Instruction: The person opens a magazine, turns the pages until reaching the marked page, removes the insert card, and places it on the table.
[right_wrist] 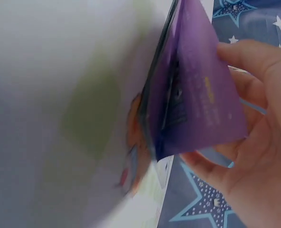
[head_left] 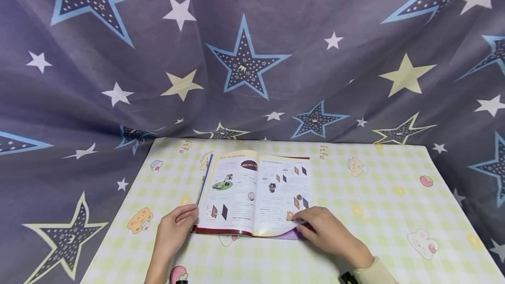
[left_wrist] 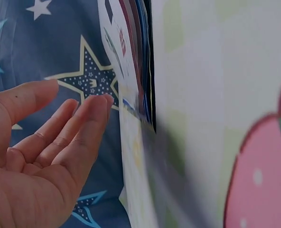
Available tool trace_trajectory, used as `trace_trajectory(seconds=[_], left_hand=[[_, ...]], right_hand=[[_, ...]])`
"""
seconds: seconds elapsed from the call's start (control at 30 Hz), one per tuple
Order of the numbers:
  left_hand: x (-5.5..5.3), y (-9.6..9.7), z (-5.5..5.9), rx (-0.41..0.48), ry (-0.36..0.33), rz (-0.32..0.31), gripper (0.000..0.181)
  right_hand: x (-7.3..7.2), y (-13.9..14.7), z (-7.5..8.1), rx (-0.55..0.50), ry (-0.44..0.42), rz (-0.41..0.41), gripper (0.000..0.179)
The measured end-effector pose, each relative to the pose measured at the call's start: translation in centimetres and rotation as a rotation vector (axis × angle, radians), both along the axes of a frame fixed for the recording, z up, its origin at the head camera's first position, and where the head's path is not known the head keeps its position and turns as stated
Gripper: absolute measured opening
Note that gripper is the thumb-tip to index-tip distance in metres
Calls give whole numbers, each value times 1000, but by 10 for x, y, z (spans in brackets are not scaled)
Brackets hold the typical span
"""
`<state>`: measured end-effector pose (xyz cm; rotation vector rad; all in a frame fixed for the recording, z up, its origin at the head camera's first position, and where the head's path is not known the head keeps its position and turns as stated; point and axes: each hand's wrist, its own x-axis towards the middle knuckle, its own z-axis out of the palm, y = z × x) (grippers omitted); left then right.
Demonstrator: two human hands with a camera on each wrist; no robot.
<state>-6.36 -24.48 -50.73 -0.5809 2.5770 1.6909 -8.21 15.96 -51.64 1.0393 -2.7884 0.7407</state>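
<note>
An open magazine [head_left: 242,205] with printed text and small pictures lies on the table. Beside its lower left edge is my left hand [head_left: 177,225], its fingers loosely extended. The left wrist view shows that hand [left_wrist: 55,147] with nothing held, next to the magazine's page edges [left_wrist: 139,52]. At the lower right corner, my right hand [head_left: 325,231] pinches the right-hand page [head_left: 272,220], whose corner is slightly raised. The right wrist view shows the purple underside of the page [right_wrist: 204,104] between the thumb and fingers of the right hand [right_wrist: 254,128].
A checked tablecloth [head_left: 375,214] with cartoon prints covers the table. Behind and around it hangs a dark curtain [head_left: 300,86] with a star pattern. Two small dark objects show at the bottom edge, near the wrists.
</note>
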Motion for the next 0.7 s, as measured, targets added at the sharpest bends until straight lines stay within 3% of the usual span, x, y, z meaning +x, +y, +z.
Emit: trace_trajectory(seconds=[0.27, 0.5, 0.6, 0.7], left_hand=[[-6, 12, 1, 4, 6, -53, 34], [-9, 29, -2, 50, 42, -111, 28], [-13, 39, -3, 77, 67, -146, 26], [-17, 50, -3, 91, 86, -183, 25]], right_hand=[[-2, 12, -4, -69, 53, -97, 24], [-5, 12, -5, -63, 175, -274, 57], [-6, 8, -5, -65, 168, -346, 64], [-7, 2, -4, -90, 134, -350, 65]])
